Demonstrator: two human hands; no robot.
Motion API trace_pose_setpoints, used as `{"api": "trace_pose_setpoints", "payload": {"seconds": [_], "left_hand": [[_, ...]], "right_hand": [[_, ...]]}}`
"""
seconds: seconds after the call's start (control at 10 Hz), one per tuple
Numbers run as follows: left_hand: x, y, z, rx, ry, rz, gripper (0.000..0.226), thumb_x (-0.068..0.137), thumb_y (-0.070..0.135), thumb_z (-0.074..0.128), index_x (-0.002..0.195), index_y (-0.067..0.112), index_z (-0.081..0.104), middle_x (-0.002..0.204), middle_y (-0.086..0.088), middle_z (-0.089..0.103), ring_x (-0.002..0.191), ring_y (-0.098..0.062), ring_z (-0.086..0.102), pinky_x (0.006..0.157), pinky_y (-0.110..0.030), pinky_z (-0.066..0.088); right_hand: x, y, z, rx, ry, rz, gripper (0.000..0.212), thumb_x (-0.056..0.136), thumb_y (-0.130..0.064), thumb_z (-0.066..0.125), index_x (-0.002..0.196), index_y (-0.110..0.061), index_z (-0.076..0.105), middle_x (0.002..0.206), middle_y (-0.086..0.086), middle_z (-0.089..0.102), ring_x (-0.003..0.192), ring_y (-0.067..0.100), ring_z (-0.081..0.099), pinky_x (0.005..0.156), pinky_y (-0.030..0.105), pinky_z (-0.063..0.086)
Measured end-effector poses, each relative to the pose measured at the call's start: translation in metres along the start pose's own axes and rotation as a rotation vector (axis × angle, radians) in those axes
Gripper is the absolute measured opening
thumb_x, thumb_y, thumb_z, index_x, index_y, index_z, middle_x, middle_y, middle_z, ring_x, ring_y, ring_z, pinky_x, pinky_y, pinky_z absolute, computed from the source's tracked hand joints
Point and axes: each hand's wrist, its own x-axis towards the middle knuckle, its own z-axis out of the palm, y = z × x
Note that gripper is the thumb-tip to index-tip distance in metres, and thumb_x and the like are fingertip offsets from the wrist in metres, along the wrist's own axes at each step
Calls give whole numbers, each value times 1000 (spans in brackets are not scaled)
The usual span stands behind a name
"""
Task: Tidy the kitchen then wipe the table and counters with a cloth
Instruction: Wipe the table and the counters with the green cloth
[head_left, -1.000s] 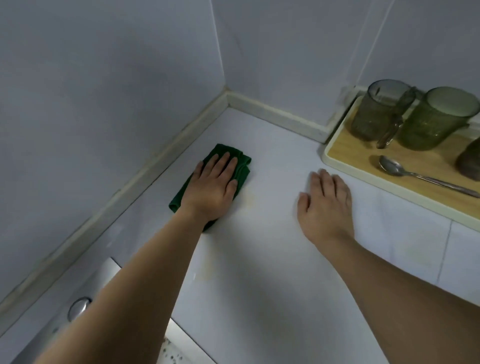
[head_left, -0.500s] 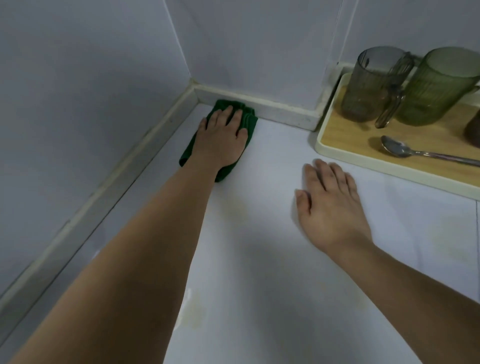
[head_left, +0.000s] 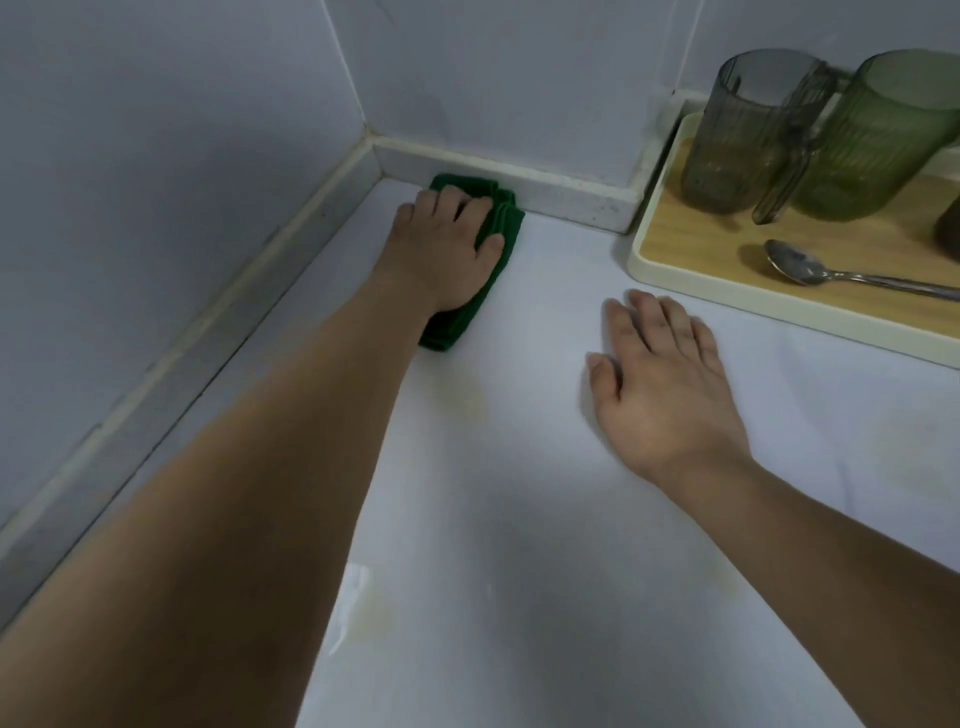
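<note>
green cloth (head_left: 498, 228) is now jammed right into the back corner of the worktop (head_left: 519, 519), its far edge touching the low upstand along the rear wall; a second ago it was out in the open, well short of that corner, so my left hand (head_left: 441, 249) has pushed it forward and across. the left hand lies on top of the folded cloth, fingers bent over its far end and thumb down on its right side, pressing and gripping it at once. the right hand (head_left: 665, 384) has hardly shifted: flat on the bare worktop, fingers straight and slightly spread, holding nothing, just bracing me, near the tray (head_left: 675, 283) but not touching it.

i read this as the corner pass of the counter wipe, with the strip in front of the tray and the near area not yet covered. faint yellowish stains (head_left: 363, 613) show on the near worktop, so that part looks undone.

the worktop is pale and smooth, meeting grey-white walls with a cream sealant line. the tray, wood-look with a cream rim, carries two ribbed cups (head_left: 753, 130) and a spoon (head_left: 800, 267).
</note>
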Motion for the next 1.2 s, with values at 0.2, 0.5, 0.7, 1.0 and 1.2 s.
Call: {"api": "trace_pose_setpoints", "payload": {"seconds": [0.2,0.5,0.7,1.0,1.2], "left_hand": [[-1,1,13,-117,-52,6,59,102,40,23,154,13,14,161,-10,9,148,-26,6,121,-42,2],[-56,4,3,-142,-110,32,59,102,43,19,155,21,4,163,-5,2,149,-23,3,121,-40,2],[-126,-8,-4,-132,-161,48,63,98,50,11,155,26,1,163,1,-2,149,-17,-2,119,-34,-3],[-240,-18,-15,-113,-199,-20,65,93,57,3,153,35,-7,162,8,-8,148,-12,-9,120,-34,-7],[-283,-15,-20,-131,-203,-48,63,94,57,4,153,37,-5,161,10,-7,148,-10,-10,120,-33,-7]], "right_hand": [[1,1,0,-1,-11,-1,59,100,-41,15,155,-21,7,162,0,1,148,18,-6,120,36,-6],[-1,0,-2,1,4,13,57,101,-40,19,154,-20,13,161,1,6,148,19,-1,120,35,-5],[-3,-2,-3,-16,12,12,57,100,-40,20,153,-20,16,161,2,10,148,21,3,121,37,-1],[-2,1,3,-36,58,-11,57,99,-38,22,151,-16,23,160,7,16,147,26,11,120,40,4],[-3,1,3,-9,56,-6,57,99,-37,24,151,-16,23,159,6,16,147,25,10,120,39,3]]}}
